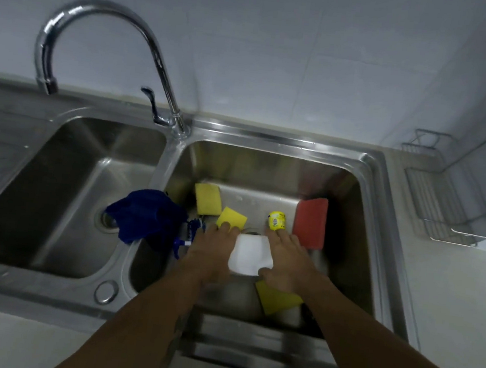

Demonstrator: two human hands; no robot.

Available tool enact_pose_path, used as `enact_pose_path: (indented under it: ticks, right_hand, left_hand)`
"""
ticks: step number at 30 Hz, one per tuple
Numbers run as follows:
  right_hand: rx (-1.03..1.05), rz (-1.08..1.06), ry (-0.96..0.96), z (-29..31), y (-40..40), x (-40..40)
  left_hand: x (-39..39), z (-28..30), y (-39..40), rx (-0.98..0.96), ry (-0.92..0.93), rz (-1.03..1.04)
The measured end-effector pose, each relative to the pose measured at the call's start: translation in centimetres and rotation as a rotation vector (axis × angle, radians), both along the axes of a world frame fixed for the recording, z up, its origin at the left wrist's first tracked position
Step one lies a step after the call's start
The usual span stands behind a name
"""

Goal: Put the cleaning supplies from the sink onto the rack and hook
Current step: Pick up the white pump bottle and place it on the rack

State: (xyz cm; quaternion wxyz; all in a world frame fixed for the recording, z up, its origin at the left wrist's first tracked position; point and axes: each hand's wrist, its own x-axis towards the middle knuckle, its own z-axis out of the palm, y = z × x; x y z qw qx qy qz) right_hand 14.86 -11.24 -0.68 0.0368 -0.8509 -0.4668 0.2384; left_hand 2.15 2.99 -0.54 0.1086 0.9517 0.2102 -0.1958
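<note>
A curved chrome gooseneck faucet [100, 48] rises behind the divider of the steel double sink. Left of the faucet lies the empty steel basin [56, 195]. Behind it stands the pale grey tiled wall [278, 53]. A round steel cap [106, 291] sits in front.

The left steel basin [65, 196] lay open. In the right basin [267, 168], yellow sponges [207, 199] crowded ten o'clock, a red sponge [310, 223] two o'clock.
</note>
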Motion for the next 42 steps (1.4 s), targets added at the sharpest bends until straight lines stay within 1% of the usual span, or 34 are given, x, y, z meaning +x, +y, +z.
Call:
enact_pose_path:
  ticks: [7,11,14,17,19,22,24,28,32,35,38,40,42]
  right_hand:
    - [0.143,-0.008,-0.264,7.4,0.6,-0.2]
    - [0.276,-0.05,-0.42,12.3,0.6,0.2]
    - [0.361,-0.125,-0.516,15.8,0.3,0.8]
    - [0.451,-0.224,-0.564,19.2,-0.2,1.6]
    - [0.526,-0.302,-0.587,21.4,-0.8,2.4]
    - [0.631,-0.409,-0.602,24.6,-2.3,3.8]
    - [0.671,-0.461,-0.61,26.5,-3.6,5.1]
    - [0.775,-0.524,-0.59,29.3,-6.2,7.8]
    - [0.904,-0.583,-0.572,31.2,-8.6,10.7]
    - [0.981,-0.636,-0.577,32.3,-10.0,13.3]
    - [1.028,-0.699,-0.546,33.1,-11.3,15.9]
    - [1.058,-0.742,-0.519,33.2,-12.1,17.8]
    - [1.061,-0.789,-0.491,33.0,-12.6,19.3]
  left_hand:
    - [1.5,9.7,2.3,0.109,-0.24,-0.206]
    - [2.8,16.0,3.0,0.258,-0.384,-0.334]
    - [4.2,20.5,2.9,0.321,-0.478,-0.408]
    - [5.8,25.3,1.7,0.437,-0.562,-0.472]
    - [6.9,28.2,0.4,0.517,-0.621,-0.468]
    - [8.1,31.6,-1.7,0.585,-0.765,-0.51]
    - [8.8,32.9,-2.8,0.525,-0.909,-0.518]
    - [10.9,34.6,-5.4,0.25,-1.16,-0.356]
    - [14.5,37.2,-9.6,-0.015,-1.334,-0.206]
    - [17.6,39.0,-12.7,-0.263,-1.304,-0.106]
    - [20.7,40.3,-15.1,-0.45,-1.24,-0.136]
    - [22.9,40.6,-16.1,-0.514,-1.195,-0.149]
    - [25.0,40.6,-16.8,-0.509,-1.142,-0.171]
